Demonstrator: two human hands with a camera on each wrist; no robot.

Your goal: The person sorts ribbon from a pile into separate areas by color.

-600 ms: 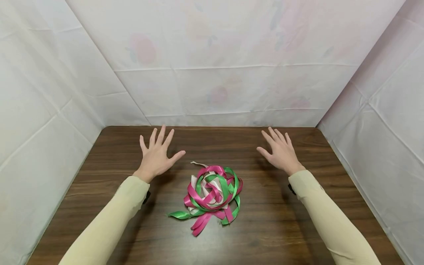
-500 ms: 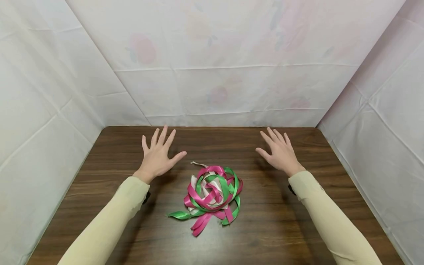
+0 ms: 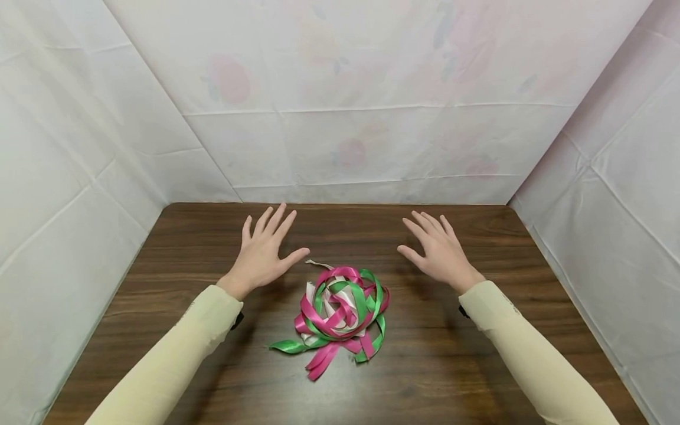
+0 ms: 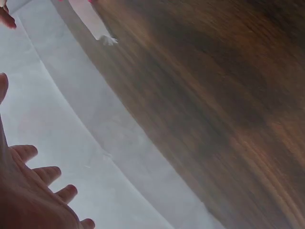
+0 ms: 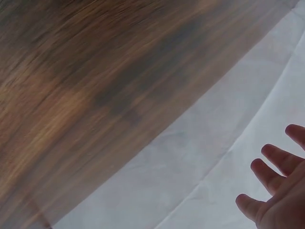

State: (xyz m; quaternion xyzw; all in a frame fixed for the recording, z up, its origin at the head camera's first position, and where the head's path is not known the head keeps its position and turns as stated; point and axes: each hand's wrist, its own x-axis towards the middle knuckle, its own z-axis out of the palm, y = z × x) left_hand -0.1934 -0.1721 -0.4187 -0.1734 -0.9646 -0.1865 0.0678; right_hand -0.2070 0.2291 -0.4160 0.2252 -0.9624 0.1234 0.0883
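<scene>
Presently: left hand [image 3: 258, 258], right hand [image 3: 442, 257], both spread, empty; ribbon tangle [image 3: 341, 313], nearer, overlapping loops [image 3: 360, 300] could knot if tugged.

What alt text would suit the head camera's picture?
Pink, green and white satin ribbons lie tangled on a dark wood-grain table. A person's left hand and right hand, both open, flank them without touching; white cloth hangs behind.

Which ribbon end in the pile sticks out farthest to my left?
The leaf-shaped green end, lower left; the pink ends below and white end above don't reach as far left.
</scene>
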